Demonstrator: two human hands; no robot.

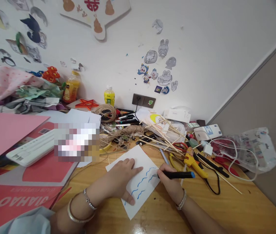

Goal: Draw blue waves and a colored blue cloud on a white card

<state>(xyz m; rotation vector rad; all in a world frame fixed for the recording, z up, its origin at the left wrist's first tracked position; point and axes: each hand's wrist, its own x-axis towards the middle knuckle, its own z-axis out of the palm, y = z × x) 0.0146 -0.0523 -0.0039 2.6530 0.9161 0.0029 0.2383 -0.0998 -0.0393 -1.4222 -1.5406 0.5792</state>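
Note:
A sheet of white paper [141, 165] lies at an angle on the wooden table, with several wavy blue lines drawn across it. My left hand [122, 178] rests flat on the sheet's left side, fingers and thumb spread. In my right hand [169, 182] is a black marker [179, 175] with a blue end; its tip touches or nearly touches the paper beside one of the blue lines. Part of the sheet is hidden beneath my left hand.
A yellow glue gun [194, 164], pliers and thin wooden sticks [163, 138] lie right of the sheet. Twine [133, 131] and markers are heaped behind it. At left are a white paper trimmer [34, 148] and a red folder [21, 201]. A yellow-labelled bottle [109, 96] stands by the wall.

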